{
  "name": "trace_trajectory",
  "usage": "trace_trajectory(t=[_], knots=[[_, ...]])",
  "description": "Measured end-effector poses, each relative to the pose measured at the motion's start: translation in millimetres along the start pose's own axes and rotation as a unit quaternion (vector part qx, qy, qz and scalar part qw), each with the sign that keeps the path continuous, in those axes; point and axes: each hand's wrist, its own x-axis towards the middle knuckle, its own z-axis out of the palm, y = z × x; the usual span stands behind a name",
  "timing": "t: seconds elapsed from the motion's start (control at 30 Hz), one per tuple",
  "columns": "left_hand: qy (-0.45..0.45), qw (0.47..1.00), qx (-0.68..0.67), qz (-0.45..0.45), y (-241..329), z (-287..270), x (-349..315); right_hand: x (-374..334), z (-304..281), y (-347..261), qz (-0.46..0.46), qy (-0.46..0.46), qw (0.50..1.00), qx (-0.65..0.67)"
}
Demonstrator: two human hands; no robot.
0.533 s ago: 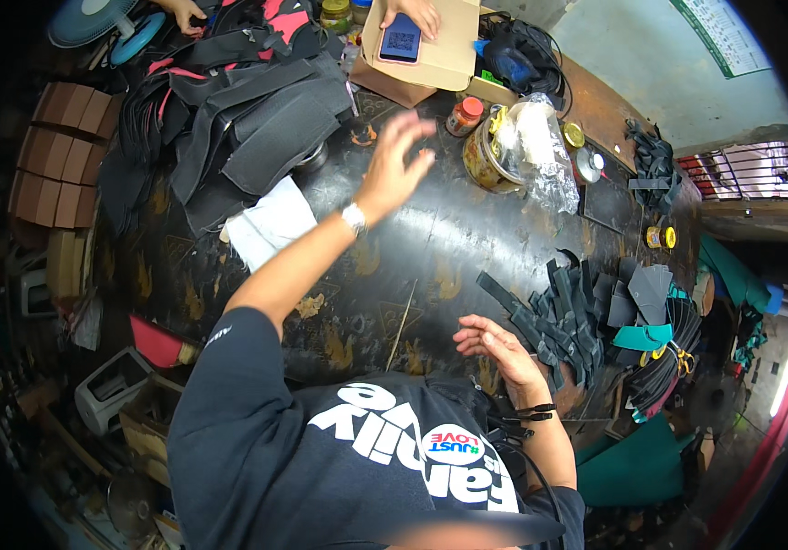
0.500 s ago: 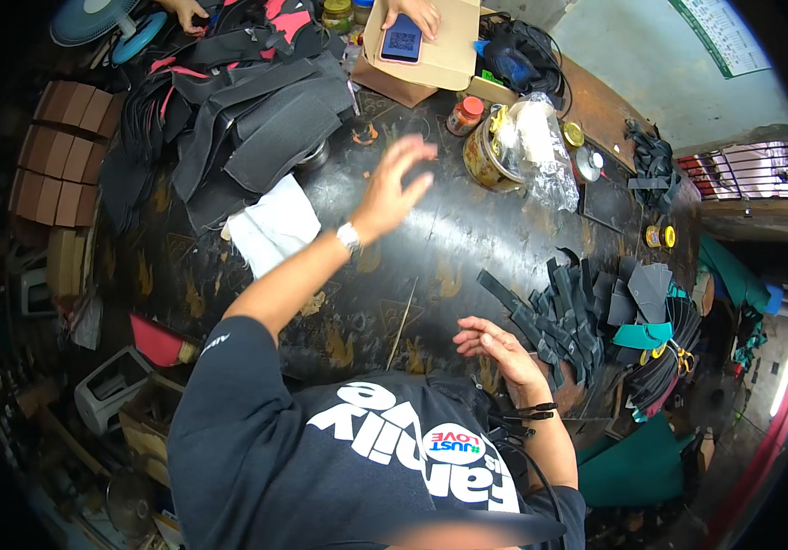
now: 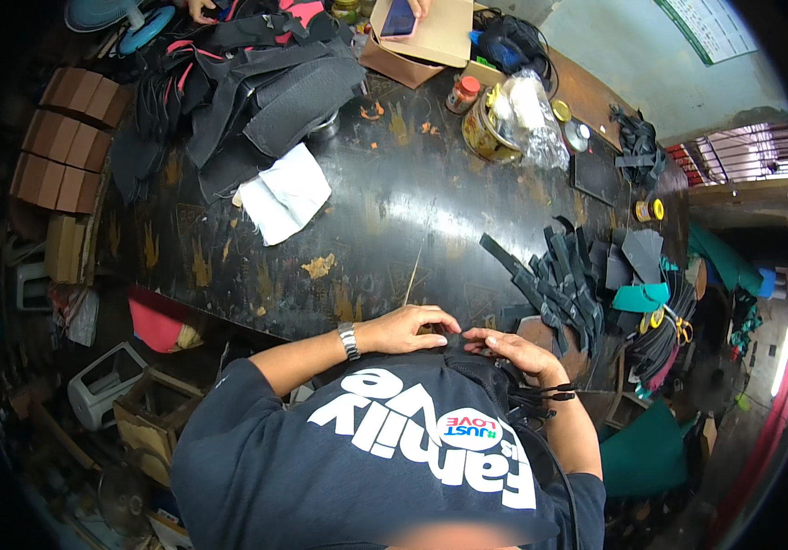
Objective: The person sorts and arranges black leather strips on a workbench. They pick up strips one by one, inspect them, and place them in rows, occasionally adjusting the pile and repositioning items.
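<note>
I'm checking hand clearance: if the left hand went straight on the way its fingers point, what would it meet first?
Most likely the right hand: the left hand points toward it, and their fingers look close, though depth leaves any contact unclear.

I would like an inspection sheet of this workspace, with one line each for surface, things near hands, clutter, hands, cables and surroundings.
Surface: dark glossy table, with worn brownish patches.
Things near hands: black straps heaped beyond and to the right of the right hand; no other loose item clearly seen close by.
Clutter: dark fabric pieces piled far left; white cloth nearer; red-lidded jar and tub at the far side.
Hands: left hand and right hand close together at the near edge, fingers bent; whether they grip anything, cannot tell.
Cables: black cables by the right forearm.
Surroundings: brown blocks stacked at left; barred window at right.
</note>
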Motion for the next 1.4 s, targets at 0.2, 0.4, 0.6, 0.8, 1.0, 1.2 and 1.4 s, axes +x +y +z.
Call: trace_trajectory(t=[0.2, 0.4, 0.6, 0.8, 1.0, 1.2, 1.4], knots=[[-0.09, 0.996, 0.018, -0.016, 4.4, 5.9, 12.5, -28.2, 16.8, 19.9, 0.012, 0.02, 0.997, -0.08], [-0.115, 0.992, 0.011, -0.05, 4.8, 18.6, 16.4, -59.8, 27.8, 51.5, 0.013, 0.063, 0.997, 0.041], [-0.173, 0.981, 0.0, -0.093, 2.8, 44.6, 16.5, -78.3, 21.1, 86.6, 0.074, 0.046, 0.985, 0.151], [-0.193, 0.957, -0.043, -0.213, -7.1, 78.3, 17.7, -87.8, 9.2, 133.3, 0.074, 0.045, 0.943, 0.322], [-0.155, 0.956, -0.084, -0.236, -14.2, 134.3, 39.4, -118.6, -32.7, 164.3, 0.048, 0.059, 0.986, 0.15], [-0.182, 0.932, -0.028, -0.313, -3.4, 212.0, 93.7, -179.9, -86.1, 222.7, -0.003, -0.003, 0.986, 0.166], [-0.197, 0.95, 0.068, -0.234, -0.2, 272.5, 150.8, -213.2, -125.5, 263.5, 0.021, -0.042, 0.999, -0.002]])
